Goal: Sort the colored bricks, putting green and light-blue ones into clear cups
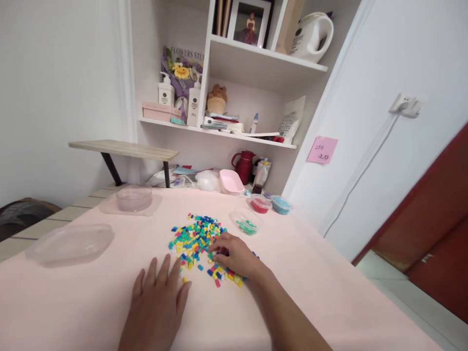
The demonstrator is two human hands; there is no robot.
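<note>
My left hand (155, 297) lies on the pink tabletop with its fingers spread, just left of the near edge of a loose pile of small coloured plastic blocks (195, 236). The blocks are blue, green, yellow, white and pink. My right hand (234, 253) reaches over the right part of the pile and hides some of it. Its thumb and index finger bend together around a small green block (210, 255) at their tips. Beyond this hand stands a clear plastic tub (237, 214) with several green blocks (247, 226) in it.
Clear tubs of red pieces (260, 204) and blue pieces (281, 204) stand at the back right. A clear lid (73, 242) and a round clear container (134, 199) lie left. Behind are a pink basin (231, 182), a red jug (244, 166) and a bottle (261, 178).
</note>
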